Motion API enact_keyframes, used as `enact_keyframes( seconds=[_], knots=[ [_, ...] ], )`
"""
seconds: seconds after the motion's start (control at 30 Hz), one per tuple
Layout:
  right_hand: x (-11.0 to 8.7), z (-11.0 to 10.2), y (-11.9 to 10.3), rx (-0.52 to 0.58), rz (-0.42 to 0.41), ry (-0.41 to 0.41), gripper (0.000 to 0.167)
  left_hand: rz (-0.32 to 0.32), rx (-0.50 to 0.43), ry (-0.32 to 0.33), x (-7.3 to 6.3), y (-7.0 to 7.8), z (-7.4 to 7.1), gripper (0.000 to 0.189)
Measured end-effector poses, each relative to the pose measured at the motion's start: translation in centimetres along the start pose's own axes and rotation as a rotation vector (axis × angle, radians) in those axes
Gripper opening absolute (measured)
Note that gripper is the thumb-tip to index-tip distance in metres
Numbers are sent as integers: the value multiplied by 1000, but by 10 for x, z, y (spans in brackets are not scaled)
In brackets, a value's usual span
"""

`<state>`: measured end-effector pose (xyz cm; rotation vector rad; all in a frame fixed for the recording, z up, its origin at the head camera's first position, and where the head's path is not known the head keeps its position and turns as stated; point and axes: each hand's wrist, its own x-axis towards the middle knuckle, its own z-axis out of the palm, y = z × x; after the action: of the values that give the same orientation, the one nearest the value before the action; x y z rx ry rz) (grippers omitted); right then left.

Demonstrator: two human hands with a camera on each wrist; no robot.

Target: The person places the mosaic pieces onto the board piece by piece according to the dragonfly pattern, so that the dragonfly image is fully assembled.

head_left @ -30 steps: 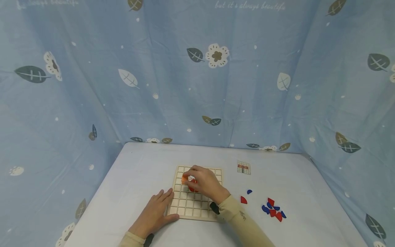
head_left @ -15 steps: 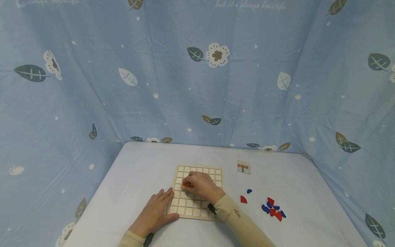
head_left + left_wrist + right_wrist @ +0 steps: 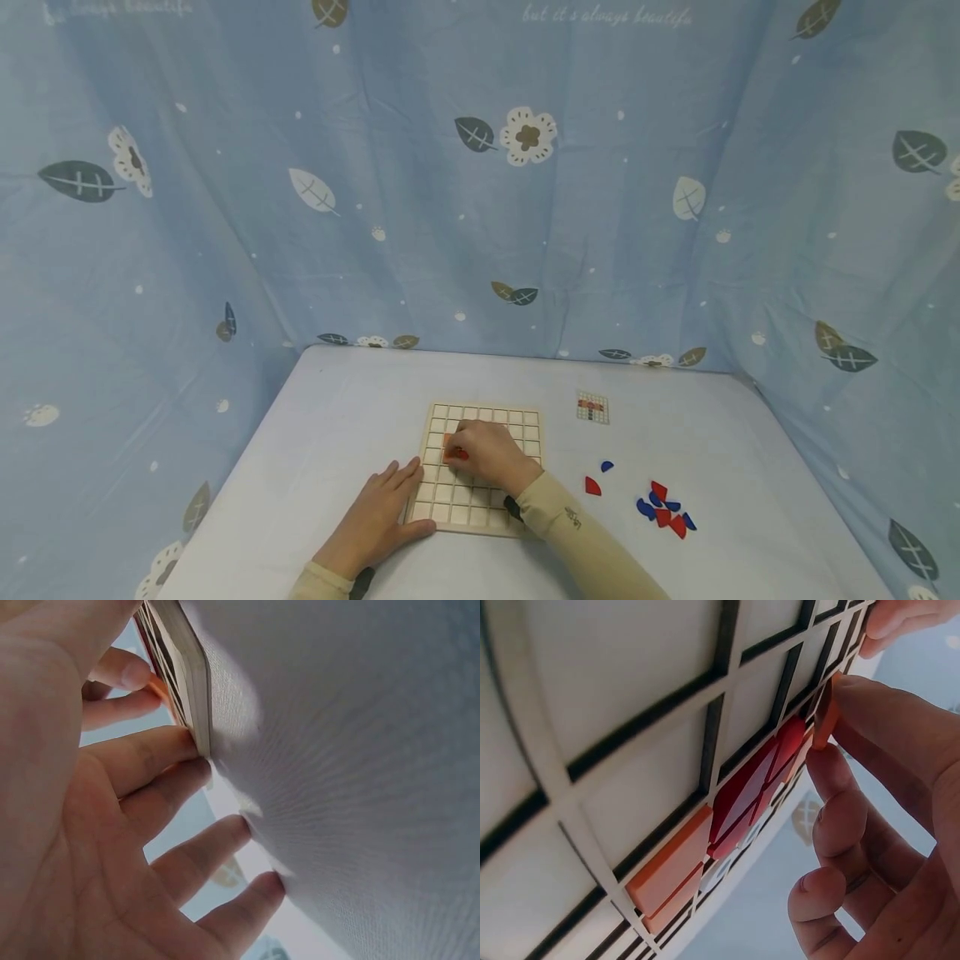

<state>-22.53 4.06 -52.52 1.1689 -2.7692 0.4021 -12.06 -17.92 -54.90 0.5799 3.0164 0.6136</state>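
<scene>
A wooden grid board (image 3: pixel 442 510) lies on the white table. My right hand (image 3: pixel 491 452) reaches over its upper left part, and thumb and fingertips pinch a small orange tile (image 3: pixel 826 716), tilted at the grid in the right wrist view. Red curved tiles (image 3: pixel 742 784) sit in the grid beside it, with two orange tiles (image 3: pixel 671 866) on their other side. In the head view my right hand hides most of these tiles. My left hand (image 3: pixel 378 512) rests at the board's lower left corner; in the left wrist view its extended fingertips touch the board's edge (image 3: pixel 196 697) and the table.
A small card (image 3: pixel 592 407) printed with a grid and coloured pattern lies right of the board. Nearer are a loose red tile (image 3: pixel 592 486), a blue half-round tile (image 3: pixel 607 467), and a pile of red and blue tiles (image 3: pixel 663 517). Patterned blue cloth (image 3: pixel 420 217) surrounds the table.
My right hand has come a little nearer and lower over the board, covering the red tiles that showed a second ago. The left hand stays in place.
</scene>
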Motion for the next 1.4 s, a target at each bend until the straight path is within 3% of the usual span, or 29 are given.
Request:
enact_keyframes(
  seconds=[1.03, 1.4],
  knots=[
    [2, 3, -4, -21, -4, -25, 4, 0, -11, -7, 1, -1, 0, 91],
    [-11, -16, -12, 35, -38, 86, 14, -4, -7, -7, 1, 0, -2, 90]
  ],
)
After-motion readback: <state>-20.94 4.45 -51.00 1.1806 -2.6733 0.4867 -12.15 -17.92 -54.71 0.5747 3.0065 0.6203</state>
